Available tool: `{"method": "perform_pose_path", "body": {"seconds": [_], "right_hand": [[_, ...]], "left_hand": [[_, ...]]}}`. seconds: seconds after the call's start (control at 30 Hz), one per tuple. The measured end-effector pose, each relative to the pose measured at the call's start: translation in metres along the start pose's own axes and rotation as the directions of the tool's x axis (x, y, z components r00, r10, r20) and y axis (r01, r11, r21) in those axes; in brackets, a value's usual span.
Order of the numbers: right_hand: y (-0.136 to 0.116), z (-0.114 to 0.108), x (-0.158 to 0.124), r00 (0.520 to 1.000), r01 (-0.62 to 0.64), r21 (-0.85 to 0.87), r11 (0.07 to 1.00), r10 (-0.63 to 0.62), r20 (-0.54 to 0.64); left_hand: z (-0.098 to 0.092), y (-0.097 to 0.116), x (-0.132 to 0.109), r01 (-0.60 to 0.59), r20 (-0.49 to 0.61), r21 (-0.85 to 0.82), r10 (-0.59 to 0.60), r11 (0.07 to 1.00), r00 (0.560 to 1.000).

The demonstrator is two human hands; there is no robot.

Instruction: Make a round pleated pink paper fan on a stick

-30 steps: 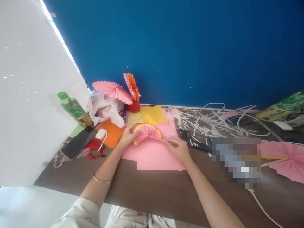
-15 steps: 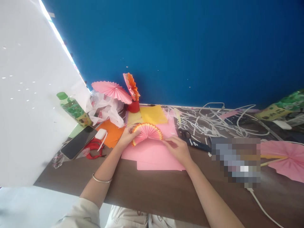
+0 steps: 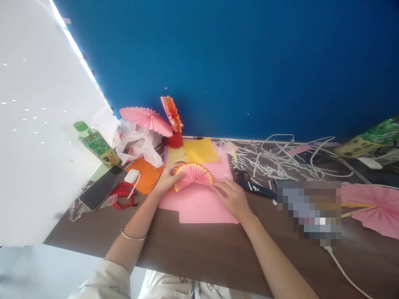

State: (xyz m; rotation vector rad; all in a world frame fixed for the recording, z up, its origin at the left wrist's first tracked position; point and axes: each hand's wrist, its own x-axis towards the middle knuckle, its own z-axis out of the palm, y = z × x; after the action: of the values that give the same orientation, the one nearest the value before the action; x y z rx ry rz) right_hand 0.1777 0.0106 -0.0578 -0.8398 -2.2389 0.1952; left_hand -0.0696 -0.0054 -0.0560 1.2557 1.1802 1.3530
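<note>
A pleated paper fan (image 3: 195,173), pink with a yellow and orange zigzag rim, is spread in a half circle above the desk. My left hand (image 3: 168,179) is closed on its left end, thumb in front. At the right end my right hand (image 3: 232,195) pinches the fan's edge between thumb and fingers. Beneath it lie pink paper sheets (image 3: 202,207), and a yellow sheet (image 3: 202,150) sits just behind.
Left of the hands are orange paper (image 3: 146,176), a white case (image 3: 132,176), a phone (image 3: 102,187) and a green-capped bottle (image 3: 97,143). A red pot (image 3: 175,140) with paper fans stands behind. White cables (image 3: 258,160), scissors (image 3: 243,175) and a pink fan (image 3: 378,209) are on the right.
My right hand has shifted very slightly at the fan's right end. The fan stays spread, held at both ends, and the left hand keeps its place.
</note>
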Motion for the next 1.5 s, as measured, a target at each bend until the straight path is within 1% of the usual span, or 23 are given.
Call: {"method": "perform_pose_path", "body": {"seconds": [0.13,0.2,0.27,0.3,0.33,0.37,0.4,0.43,0.47,0.53,0.57,0.63,0.7,0.77,0.8,0.9,1.03,1.1,1.2,1.3,1.37,1.5], "right_hand": [[-0.001,-0.001,0.002,1.000,0.004,-0.035,0.999,-0.003,0.025],[-0.002,-0.002,0.002,0.999,0.003,-0.057,0.998,-0.001,0.034],[-0.003,-0.002,0.003,0.999,0.011,-0.082,0.997,-0.008,0.040],[-0.003,-0.003,0.003,0.999,0.018,-0.093,0.996,-0.014,0.044],[-0.003,-0.003,0.002,0.999,0.027,-0.101,0.995,-0.022,0.048],[-0.002,-0.003,0.002,0.998,0.035,-0.105,0.994,-0.030,0.054],[-0.002,-0.002,0.001,0.998,0.041,-0.106,0.994,-0.036,0.057],[-0.001,-0.002,0.001,0.997,0.045,-0.103,0.994,-0.039,0.060],[-0.001,-0.002,0.000,0.997,0.047,-0.096,0.994,-0.041,0.063],[0.001,-0.001,-0.001,0.997,0.041,-0.081,0.996,-0.035,0.074],[0.001,0.000,-0.002,0.996,0.035,-0.073,0.997,-0.029,0.082],[0.001,0.000,-0.003,0.995,0.020,-0.062,0.998,-0.013,0.103],[0.001,0.000,-0.003,0.993,0.003,-0.055,0.998,0.004,0.121],[-0.001,-0.001,-0.002,0.991,-0.011,-0.049,0.999,0.018,0.134],[-0.001,-0.001,-0.002,0.990,-0.016,-0.048,0.999,0.023,0.139],[-0.002,-0.002,-0.001,0.989,-0.016,-0.057,0.998,0.024,0.147],[-0.002,-0.002,-0.002,0.989,0.003,-0.066,0.998,0.006,0.145],[-0.002,-0.002,-0.003,0.989,0.005,-0.071,0.997,0.005,0.145],[-0.003,-0.004,-0.002,0.988,0.005,-0.081,0.997,0.007,0.151],[-0.006,-0.005,-0.001,0.990,0.007,-0.095,0.995,0.007,0.141],[-0.009,-0.005,0.000,0.991,0.025,-0.111,0.994,-0.010,0.137],[-0.013,-0.004,0.002,0.990,0.056,-0.137,0.989,-0.037,0.138]], "left_hand": [[0.000,-0.001,0.002,-0.010,0.020,0.019,0.010,1.000,1.000],[-0.001,-0.001,0.002,-0.001,0.007,0.073,0.000,0.997,1.000],[-0.001,0.002,-0.001,0.006,-0.060,0.208,0.007,0.978,0.998],[-0.001,0.005,-0.002,-0.005,-0.115,0.308,0.042,0.951,0.993],[0.000,0.008,-0.005,-0.030,-0.159,0.420,0.106,0.907,0.982],[0.001,0.013,-0.007,-0.071,-0.171,0.530,0.189,0.845,0.967],[0.003,0.018,-0.010,-0.132,-0.140,0.626,0.277,0.769,0.951],[0.006,0.023,-0.012,-0.211,-0.049,0.691,0.335,0.692,0.941],[0.009,0.027,-0.014,-0.297,0.069,0.723,0.362,0.624,0.930],[0.016,0.032,-0.015,-0.441,0.284,0.724,0.353,0.531,0.891],[0.019,0.033,-0.015,-0.490,0.362,0.713,0.335,0.501,0.870],[0.025,0.032,-0.012,-0.557,0.475,0.694,0.292,0.457,0.830],[0.028,0.030,-0.010,-0.599,0.550,0.677,0.246,0.427,0.798],[0.030,0.028,-0.007,-0.620,0.592,0.677,0.207,0.397,0.779],[0.030,0.027,-0.007,-0.621,0.598,0.686,0.193,0.379,0.778],[0.032,0.025,-0.005,-0.621,0.606,0.719,0.156,0.312,0.780],[0.034,0.024,-0.003,-0.615,0.608,0.748,0.115,0.248,0.785],[0.035,0.026,-0.003,-0.619,0.617,0.762,0.076,0.189,0.783],[0.037,0.032,-0.002,-0.652,0.652,0.757,0.003,0.037,0.758],[0.042,0.036,-0.003,-0.679,0.680,0.729,-0.019,-0.085,0.733],[0.044,0.037,-0.005,-0.695,0.698,0.709,-0.023,-0.124,0.716],[0.047,0.038,-0.008,-0.730,0.739,0.663,-0.015,-0.168,0.674]]}}
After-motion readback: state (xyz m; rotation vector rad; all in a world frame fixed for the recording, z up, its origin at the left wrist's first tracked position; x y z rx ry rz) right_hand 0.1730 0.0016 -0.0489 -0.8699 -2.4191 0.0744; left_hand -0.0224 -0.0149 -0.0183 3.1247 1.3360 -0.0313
